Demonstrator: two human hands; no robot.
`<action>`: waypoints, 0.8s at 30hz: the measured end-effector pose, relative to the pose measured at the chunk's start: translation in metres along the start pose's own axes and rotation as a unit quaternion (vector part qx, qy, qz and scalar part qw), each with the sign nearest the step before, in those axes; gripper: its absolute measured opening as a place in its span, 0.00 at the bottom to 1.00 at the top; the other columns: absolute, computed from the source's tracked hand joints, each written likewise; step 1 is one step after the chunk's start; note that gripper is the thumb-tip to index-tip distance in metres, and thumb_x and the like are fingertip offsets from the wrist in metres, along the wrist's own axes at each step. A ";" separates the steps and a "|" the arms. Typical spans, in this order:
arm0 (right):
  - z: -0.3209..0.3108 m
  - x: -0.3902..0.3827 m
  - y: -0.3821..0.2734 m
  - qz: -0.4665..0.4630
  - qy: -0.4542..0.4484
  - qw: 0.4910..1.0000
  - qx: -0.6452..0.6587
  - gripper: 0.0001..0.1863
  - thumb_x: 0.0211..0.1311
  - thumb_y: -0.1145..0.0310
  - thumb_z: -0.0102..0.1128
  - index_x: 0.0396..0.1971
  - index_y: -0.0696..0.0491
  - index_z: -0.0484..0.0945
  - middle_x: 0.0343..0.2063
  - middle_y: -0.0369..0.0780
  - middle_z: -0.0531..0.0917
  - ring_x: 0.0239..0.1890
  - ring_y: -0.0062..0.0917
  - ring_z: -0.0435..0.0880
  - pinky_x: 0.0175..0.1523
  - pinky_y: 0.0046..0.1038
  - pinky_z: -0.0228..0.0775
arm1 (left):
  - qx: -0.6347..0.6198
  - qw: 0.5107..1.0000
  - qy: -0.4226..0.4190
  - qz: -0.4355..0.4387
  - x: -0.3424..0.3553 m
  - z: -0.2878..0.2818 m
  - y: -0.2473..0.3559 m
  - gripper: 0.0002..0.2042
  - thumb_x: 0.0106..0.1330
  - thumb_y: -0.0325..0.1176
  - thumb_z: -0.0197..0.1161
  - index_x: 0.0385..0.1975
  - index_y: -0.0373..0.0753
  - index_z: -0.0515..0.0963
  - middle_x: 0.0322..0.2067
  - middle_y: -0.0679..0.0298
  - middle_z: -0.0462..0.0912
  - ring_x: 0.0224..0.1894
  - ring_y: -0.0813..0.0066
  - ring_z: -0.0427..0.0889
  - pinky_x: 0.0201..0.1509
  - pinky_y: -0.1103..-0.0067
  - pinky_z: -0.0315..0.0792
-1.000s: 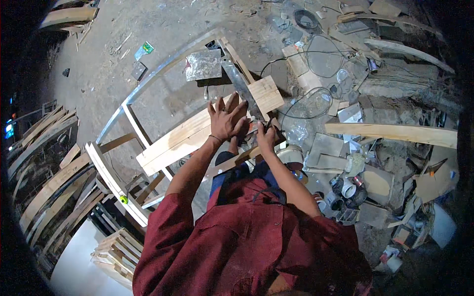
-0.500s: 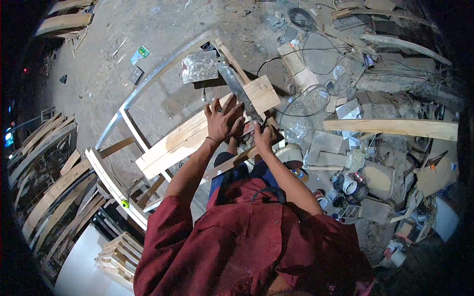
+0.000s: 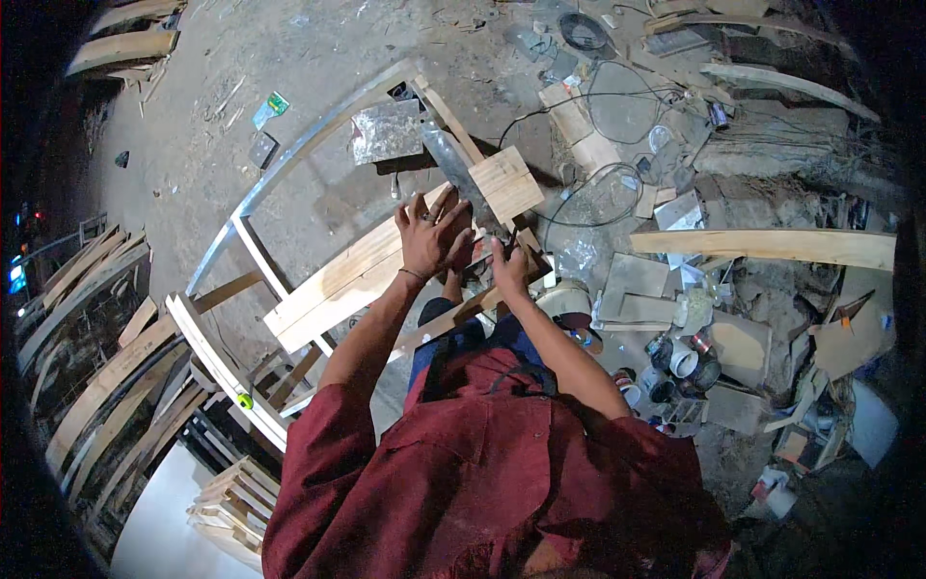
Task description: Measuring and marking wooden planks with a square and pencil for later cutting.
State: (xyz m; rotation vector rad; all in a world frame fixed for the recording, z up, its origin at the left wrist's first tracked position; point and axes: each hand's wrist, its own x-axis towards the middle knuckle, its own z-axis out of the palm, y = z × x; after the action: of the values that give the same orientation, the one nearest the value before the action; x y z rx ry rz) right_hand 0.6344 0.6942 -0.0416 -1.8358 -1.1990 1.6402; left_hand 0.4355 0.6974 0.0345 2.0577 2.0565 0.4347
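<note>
My left hand (image 3: 434,237) lies flat, fingers spread, on a pale wooden plank (image 3: 333,289) that rests slantwise across a wooden frame (image 3: 246,246). My right hand (image 3: 506,272) is closed round the handle of a hand saw. Its grey blade (image 3: 461,179) runs up and to the left across the plank's far end, just right of my left hand. Both red sleeves come in from below.
A second long plank (image 3: 772,246) lies at the right among board offcuts, tins and cups (image 3: 680,362). Black cable (image 3: 588,198) loops over the dirt floor behind the frame. Curved wooden slats (image 3: 87,386) are stacked at the left.
Both hands stay on the plank and the saw, shifted only slightly; the view has drifted a little.
</note>
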 end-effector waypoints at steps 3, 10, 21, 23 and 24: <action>-0.001 -0.002 -0.004 -0.018 0.003 1.000 -0.013 0.29 0.73 0.55 0.60 0.61 0.61 0.69 0.34 0.39 0.82 0.26 0.21 0.79 0.32 0.26 0.73 | -0.001 1.000 0.006 0.004 0.000 0.000 -0.001 0.26 0.66 0.55 0.60 0.65 0.62 0.75 0.70 0.68 0.68 0.69 0.45 0.60 0.71 0.48 0.43; -0.005 -0.005 -0.008 -0.031 -0.017 0.999 -0.041 0.31 0.74 0.53 0.57 0.64 0.63 0.67 0.35 0.47 0.84 0.33 0.32 0.84 0.41 0.35 0.76 | 0.000 1.000 0.009 0.001 0.000 0.000 0.000 0.26 0.65 0.54 0.63 0.64 0.60 0.76 0.71 0.69 0.67 0.69 0.45 0.59 0.71 0.48 0.45; 0.004 0.013 0.029 -0.039 0.008 0.999 -0.035 0.29 0.72 0.47 0.58 0.52 0.62 0.76 0.40 0.55 0.83 0.45 0.51 0.83 0.49 0.45 0.73 | 0.001 1.000 0.004 0.004 0.001 0.001 0.000 0.26 0.64 0.54 0.63 0.63 0.59 0.77 0.71 0.69 0.66 0.70 0.46 0.59 0.71 0.47 0.43; 0.001 0.013 0.029 -0.042 -0.013 0.999 -0.022 0.30 0.71 0.47 0.58 0.54 0.62 0.75 0.43 0.56 0.83 0.47 0.51 0.82 0.51 0.45 0.72 | 0.002 1.000 0.003 0.004 0.002 0.002 0.002 0.25 0.64 0.54 0.64 0.62 0.59 0.78 0.71 0.68 0.67 0.70 0.46 0.59 0.71 0.46 0.43; 0.000 0.013 0.029 -0.011 -0.031 0.999 -0.033 0.31 0.71 0.47 0.59 0.56 0.62 0.75 0.45 0.56 0.82 0.50 0.51 0.81 0.54 0.44 0.72 | -0.003 1.000 0.009 -0.014 0.004 0.004 0.004 0.24 0.63 0.55 0.65 0.59 0.58 0.79 0.70 0.68 0.68 0.69 0.47 0.60 0.71 0.43 0.42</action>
State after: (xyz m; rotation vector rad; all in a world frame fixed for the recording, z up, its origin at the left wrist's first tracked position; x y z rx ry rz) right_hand 0.6429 0.6888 -0.0717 -1.8160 -1.3094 1.6747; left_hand 0.4404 0.7015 0.0328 2.0265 2.0903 0.4555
